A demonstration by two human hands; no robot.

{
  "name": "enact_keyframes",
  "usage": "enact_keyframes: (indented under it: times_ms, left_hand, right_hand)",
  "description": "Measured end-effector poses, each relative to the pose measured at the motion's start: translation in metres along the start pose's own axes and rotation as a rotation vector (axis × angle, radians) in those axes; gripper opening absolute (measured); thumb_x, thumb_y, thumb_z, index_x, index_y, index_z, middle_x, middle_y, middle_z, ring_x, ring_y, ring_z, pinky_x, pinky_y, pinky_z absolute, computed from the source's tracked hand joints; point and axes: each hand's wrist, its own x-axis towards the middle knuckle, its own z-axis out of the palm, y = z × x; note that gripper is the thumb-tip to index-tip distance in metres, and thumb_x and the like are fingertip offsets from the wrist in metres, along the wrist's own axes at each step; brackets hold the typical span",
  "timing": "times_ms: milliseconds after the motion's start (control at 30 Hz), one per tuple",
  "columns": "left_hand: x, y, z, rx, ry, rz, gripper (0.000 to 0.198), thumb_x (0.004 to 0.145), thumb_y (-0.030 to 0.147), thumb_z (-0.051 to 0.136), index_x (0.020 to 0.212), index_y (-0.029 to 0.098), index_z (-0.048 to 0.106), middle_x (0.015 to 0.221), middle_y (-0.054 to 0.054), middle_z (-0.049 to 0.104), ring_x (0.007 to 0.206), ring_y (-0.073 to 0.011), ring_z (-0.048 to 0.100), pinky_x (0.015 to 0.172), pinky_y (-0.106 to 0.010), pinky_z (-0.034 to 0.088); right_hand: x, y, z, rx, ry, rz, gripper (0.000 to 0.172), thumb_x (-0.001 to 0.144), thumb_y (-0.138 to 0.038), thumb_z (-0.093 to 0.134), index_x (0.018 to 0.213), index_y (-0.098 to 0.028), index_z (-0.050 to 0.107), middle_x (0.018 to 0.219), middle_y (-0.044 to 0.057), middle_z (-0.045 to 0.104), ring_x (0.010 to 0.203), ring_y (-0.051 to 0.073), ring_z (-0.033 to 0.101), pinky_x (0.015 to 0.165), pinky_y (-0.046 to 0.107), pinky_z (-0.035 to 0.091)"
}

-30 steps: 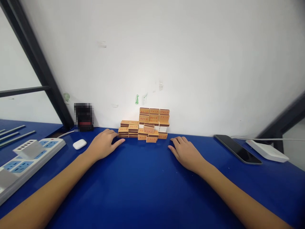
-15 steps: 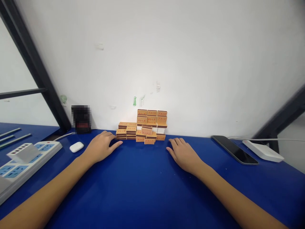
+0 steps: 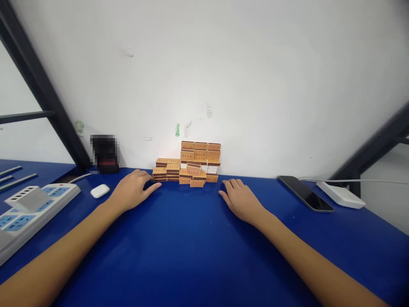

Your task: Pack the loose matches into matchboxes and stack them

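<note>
Several orange matchboxes with dark striking sides form a stepped stack (image 3: 200, 155) against the wall at the back of the blue table (image 3: 179, 247). A lower pile of matchboxes (image 3: 173, 167) adjoins it on the left. One matchbox (image 3: 194, 169) leans tilted at the front of the stack. My left hand (image 3: 134, 189) lies on the table just left of the pile, thumb and fingers apart, holding nothing. To the right of the stack rests my right hand (image 3: 241, 199), palm down with fingers stretched out and nothing in it.
At left are a white power strip (image 3: 60, 207) with a plugged-in charger (image 3: 28, 199), a white earbud case (image 3: 100, 191) and a blurred-out black object (image 3: 105, 154). On the right lie a dark phone (image 3: 305, 194) and a flat white box (image 3: 341, 195) by a white cable.
The whole view has shifted slightly, so everything sits a little higher and further left. Both hands stay in place beside the matchboxes, and the stack looks the same.
</note>
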Motion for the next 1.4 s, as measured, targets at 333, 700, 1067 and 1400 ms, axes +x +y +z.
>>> enact_keyframes:
  times_ms: [333, 700, 1067, 1400]
  left_hand:
    - [0.0002, 0.0039, -0.0024, 0.029, -0.025, 0.005, 0.052, 0.102, 0.059, 0.046, 0.112, 0.018, 0.077, 0.111, -0.012, 0.076, 0.107, -0.0329, 0.066, 0.094, -0.046, 0.053]
    - [0.0009, 0.0057, -0.0034, 0.022, -0.025, -0.014, 0.053, 0.1, 0.06, 0.047, 0.111, 0.018, 0.078, 0.111, -0.013, 0.076, 0.108, -0.0338, 0.067, 0.094, -0.045, 0.054]
    - [0.0019, 0.005, -0.0023, 0.044, -0.025, -0.008, 0.054, 0.101, 0.059, 0.045, 0.114, 0.017, 0.077, 0.113, -0.014, 0.076, 0.109, -0.0339, 0.067, 0.096, -0.046, 0.053]
    - [0.0021, -0.0015, 0.0054, -0.055, 0.001, -0.019, 0.05, 0.098, 0.058, 0.05, 0.11, 0.019, 0.077, 0.112, -0.013, 0.077, 0.11, -0.0339, 0.067, 0.096, -0.046, 0.054]
  right_hand:
    - [0.0002, 0.0009, 0.002, 0.01, 0.003, -0.005, 0.042, 0.11, -0.038, 0.039, 0.134, -0.01, 0.059, 0.126, 0.02, 0.065, 0.118, 0.032, 0.056, 0.094, 0.039, 0.047]
    - [-0.0004, 0.0013, 0.0011, 0.004, -0.01, -0.007, 0.042, 0.11, -0.038, 0.039, 0.135, -0.01, 0.06, 0.128, 0.02, 0.064, 0.12, 0.032, 0.056, 0.095, 0.039, 0.047]
    - [-0.0006, 0.0003, -0.0029, 0.004, -0.026, 0.004, 0.042, 0.11, -0.038, 0.039, 0.133, -0.011, 0.061, 0.129, 0.019, 0.065, 0.119, 0.032, 0.056, 0.094, 0.039, 0.047]
    - [-0.0006, 0.0007, -0.0022, 0.015, -0.034, 0.007, 0.042, 0.111, -0.038, 0.038, 0.132, -0.011, 0.061, 0.129, 0.02, 0.064, 0.121, 0.031, 0.055, 0.095, 0.038, 0.046]
